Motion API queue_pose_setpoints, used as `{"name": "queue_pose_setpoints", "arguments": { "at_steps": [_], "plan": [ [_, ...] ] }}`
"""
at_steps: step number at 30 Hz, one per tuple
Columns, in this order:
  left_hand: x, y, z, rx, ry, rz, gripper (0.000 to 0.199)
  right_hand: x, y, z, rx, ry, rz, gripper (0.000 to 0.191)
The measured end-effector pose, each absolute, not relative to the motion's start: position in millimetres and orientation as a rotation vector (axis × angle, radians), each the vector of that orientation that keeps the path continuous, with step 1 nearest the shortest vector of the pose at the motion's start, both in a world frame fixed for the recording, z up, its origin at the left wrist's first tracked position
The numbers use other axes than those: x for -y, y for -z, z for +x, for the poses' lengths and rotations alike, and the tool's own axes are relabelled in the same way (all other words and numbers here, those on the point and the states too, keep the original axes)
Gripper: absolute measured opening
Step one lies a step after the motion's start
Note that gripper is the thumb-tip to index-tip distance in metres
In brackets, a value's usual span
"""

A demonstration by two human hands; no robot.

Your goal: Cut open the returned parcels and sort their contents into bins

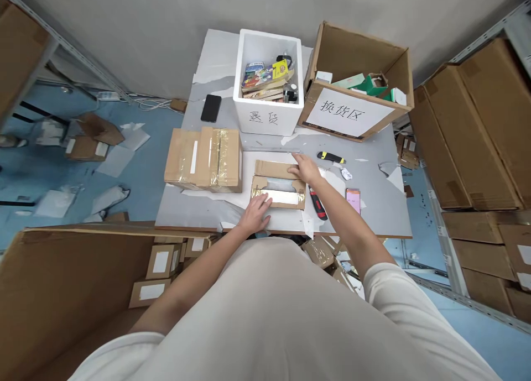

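Brown cardboard is met by both bare hands: by the left hand (pixel 254 215), fingers spread and laid loosely at the near left corner of a shallow opened box (pixel 261 182), and by the right hand (pixel 306 170), placed at its far right corner. Whether the flap there is pinched in the right grip cannot be told. The opened box is thus set between the hands, neither clearly nearer, its long axis running left to right; a white label (pixel 282 197) along its near side is too small to be read.

Just right of the opened box, a red-and-black cutter (pixel 317 205) is seen; farther right are a phone with a lit pinkish screen (pixel 353 199) and, beyond, a yellow-and-black knife (pixel 331 157). To its left, tape-sealed brown cartons (pixel 203 162) are placed, with a black phone (pixel 211 108) behind them.

Beyond the opened box, 退货 ("returns") is handwritten on a white foam bin (pixel 269 128); at the far right, 换货区 ("exchange area") is written on a white sheet (pixel 350 113) fixed to a large open brown carton (pixel 359 49). All are carried by the grey table (pixel 385 204).
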State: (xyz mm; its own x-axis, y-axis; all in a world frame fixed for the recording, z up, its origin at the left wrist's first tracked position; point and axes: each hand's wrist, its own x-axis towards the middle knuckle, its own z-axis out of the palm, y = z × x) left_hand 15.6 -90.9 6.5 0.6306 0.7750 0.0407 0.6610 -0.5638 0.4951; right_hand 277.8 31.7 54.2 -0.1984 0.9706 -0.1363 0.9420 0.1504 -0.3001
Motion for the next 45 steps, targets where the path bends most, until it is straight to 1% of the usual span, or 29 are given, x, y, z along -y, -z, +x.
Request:
{"name": "queue_pose_setpoints", "arguments": {
  "at_steps": [2,4,5,6,8,9,10,12,14,15,19,22,24,27,29,32,34,36,38,42,43,45],
  "plan": [
    [75.8,-9.8,6.6,-1.194,-0.411,2.385,0.065,-1.4,-52.1,265.3,2.432,-0.286,-1.685,0.041],
    [56.0,-10.8,-5.4,-1.207,-0.427,2.364,0.082,29.0,-52.2,252.4,2.648,-0.326,-1.434,0.038],
    [45.5,-10.0,-11.5,-1.173,-0.415,2.359,0.092,41.6,-52.8,246.7,2.737,-0.383,-1.386,0.041],
    [35.4,-8.3,-17.1,-1.118,-0.394,2.356,0.099,51.8,-53.6,241.8,2.793,-0.429,-1.411,0.048],
    [19.0,-3.3,-25.6,-1.0,-0.349,2.351,0.104,64.9,-54.9,234.9,2.802,-0.462,-1.63,0.065],
    [13.6,-0.2,-28.2,-0.966,-0.339,2.347,0.103,68.8,-55.1,232.7,2.776,-0.453,-1.751,0.066],
    [10.2,2.8,-29.8,-0.95,-0.339,2.344,0.101,71.8,-54.8,231.2,2.755,-0.438,-1.833,0.062],
    [9.2,7.9,-30.6,-0.941,-0.348,2.337,0.097,77.9,-52.2,229.0,2.746,-0.382,-1.883,0.041],
    [12.8,10.8,-29.8,-0.93,-0.349,2.332,0.093,86.6,-47.0,227.4,2.749,-0.271,-1.847,0.02],
    [15.1,11.3,-29.1,-0.925,-0.345,2.328,0.091,91.9,-43.8,226.9,2.744,-0.211,-1.82,0.017],
    [18.0,7.7,-25.1,-1.063,-0.326,2.291,0.083,116.7,-30.8,230.6,2.728,-0.104,-1.693,0.031],
    [14.2,-0.6,-21.6,-1.128,-0.283,2.283,0.082,136.6,-28.6,239.6,2.736,-0.127,-1.642,0.029],
    [12.4,-8.9,-20.7,-1.082,-0.218,2.317,0.084,146.3,-34.0,245.5,2.742,-0.223,-1.59,0.024],
    [11.0,-25.8,-18.5,-1.015,-0.106,2.447,0.081,141.3,-49.6,249.6,2.722,-0.496,-1.543,0.03],
    [10.5,-41.5,-10.0,-1.04,-0.031,2.527,0.069,121.0,-61.3,248.0,2.671,-0.627,-1.688,0.032],
    [8.8,-64.3,19.1,-0.843,0.086,2.621,0.038,77.2,-73.8,236.2,2.72,-0.68,-1.853,0.032],
    [5.5,-72.4,41.7,-0.667,0.226,2.662,0.029,52.1,-77.1,224.1,2.892,-0.731,-1.857,0.027],
    [2.8,-76.4,55.8,-0.643,0.404,2.678,0.023,38.3,-78.2,216.5,2.997,-0.726,-1.893,0.024],
    [4.3,-79.3,56.2,-0.707,0.481,2.7,0.023,37.2,-79.4,221.1,3.006,-0.656,-1.945,0.025],
    [21.5,-78.4,25.3,-0.997,0.398,2.774,0.029,57.6,-82.3,264.0,2.889,-0.485,-2.019,0.033],
    [26.9,-75.0,15.9,-1.096,0.368,2.773,0.035,63.5,-82.0,275.4,2.799,-0.455,-2.058,0.035],
    [36.1,-64.5,0.6,-1.243,0.286,2.742,0.056,72.6,-79.5,289.7,2.683,-0.419,-2.091,0.037]
  ]
}}
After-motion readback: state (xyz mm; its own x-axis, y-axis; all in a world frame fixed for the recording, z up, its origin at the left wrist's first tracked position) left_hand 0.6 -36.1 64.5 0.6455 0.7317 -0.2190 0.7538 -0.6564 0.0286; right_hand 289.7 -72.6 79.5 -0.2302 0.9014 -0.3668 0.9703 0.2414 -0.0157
